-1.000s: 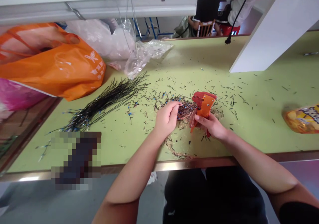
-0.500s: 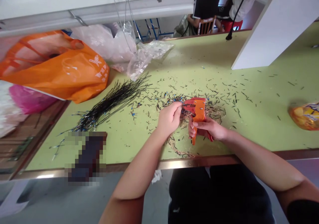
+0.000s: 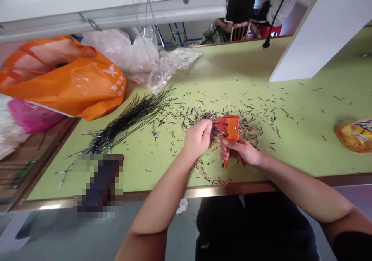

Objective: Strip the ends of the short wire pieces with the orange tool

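Observation:
My right hand (image 3: 242,150) is wrapped round the handles of an orange and red hand tool (image 3: 232,128), a wire stripper by its look, whose head points left. Close to the tool's jaws, my left hand (image 3: 197,139) is closed in a pinch; what it pinches is too small and hidden to make out. Beneath both hands lie many short black cut pieces (image 3: 215,135) and some coppery strands (image 3: 209,176). To the left, a bundle of long black wires (image 3: 130,115) with blue bits at its lower end rests on the green tabletop (image 3: 162,156).
An orange bag (image 3: 95,83) and clear plastic (image 3: 171,63) lie at the back left. A blurred dark object (image 3: 101,185) sits at the front edge. A white panel (image 3: 316,32) stands at right, near a yellow package (image 3: 356,135). People (image 3: 241,5) sit beyond.
The handles of the tool are squeezed closer together in my right hand, and the tool's head has tilted slightly. My left hand is nearly still.

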`<state>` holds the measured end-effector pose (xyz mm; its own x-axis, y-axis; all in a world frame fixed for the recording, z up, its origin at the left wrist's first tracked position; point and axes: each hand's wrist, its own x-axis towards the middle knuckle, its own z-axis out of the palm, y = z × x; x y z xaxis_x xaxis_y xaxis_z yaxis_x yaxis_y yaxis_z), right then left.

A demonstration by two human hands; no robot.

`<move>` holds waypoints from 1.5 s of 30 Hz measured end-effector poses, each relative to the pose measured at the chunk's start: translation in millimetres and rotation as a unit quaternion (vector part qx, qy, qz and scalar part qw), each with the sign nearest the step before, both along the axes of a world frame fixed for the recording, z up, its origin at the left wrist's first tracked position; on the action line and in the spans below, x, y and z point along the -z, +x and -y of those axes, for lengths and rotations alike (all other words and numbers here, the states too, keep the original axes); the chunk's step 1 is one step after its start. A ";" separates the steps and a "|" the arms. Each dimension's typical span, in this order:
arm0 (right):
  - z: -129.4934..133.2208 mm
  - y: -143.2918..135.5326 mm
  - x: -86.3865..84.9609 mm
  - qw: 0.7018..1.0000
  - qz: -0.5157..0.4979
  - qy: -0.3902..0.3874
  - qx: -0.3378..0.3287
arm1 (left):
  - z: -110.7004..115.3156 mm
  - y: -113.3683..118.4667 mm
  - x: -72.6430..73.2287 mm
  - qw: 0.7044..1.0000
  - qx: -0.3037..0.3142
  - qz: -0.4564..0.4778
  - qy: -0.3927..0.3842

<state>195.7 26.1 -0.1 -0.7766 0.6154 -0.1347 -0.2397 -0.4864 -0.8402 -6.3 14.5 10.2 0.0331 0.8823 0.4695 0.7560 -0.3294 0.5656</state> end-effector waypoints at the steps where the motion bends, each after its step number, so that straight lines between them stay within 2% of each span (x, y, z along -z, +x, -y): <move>1: 0.6 -0.5 0.5 1.000 -0.002 -0.003 0.003 | 0.2 -0.1 0.1 1.000 0.001 -0.001 -0.004; 7: -0.4 -0.2 -0.7 0.998 -0.026 -0.046 -0.019 | 0.3 -0.2 0.1 1.000 -0.005 -0.012 -0.028; 13: -3.7 3.2 -3.3 0.993 -0.051 -0.094 -0.049 | -1.2 -1.2 0.3 1.000 -0.014 -0.011 -0.015; 25: -3.3 2.2 1.3 0.998 -0.009 -0.058 -0.018 | -1.9 -2.4 1.5 1.000 -0.012 -0.016 -0.009; 32: 2.1 -1.8 -3.6 0.999 -0.009 -0.043 0.014 | 1.2 1.5 -0.5 0.999 -0.008 -0.017 -0.033; 45: 16.1 -8.6 -3.3 0.998 -0.010 -0.028 0.047 | 4.9 11.1 -2.3 0.997 -0.005 0.072 -0.003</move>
<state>187.1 10.0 3.2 -0.7189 0.6774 -0.1557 -0.3035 -0.5075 -0.8065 4.8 9.5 12.5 -0.0429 0.8846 0.4644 0.6702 -0.3192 0.6700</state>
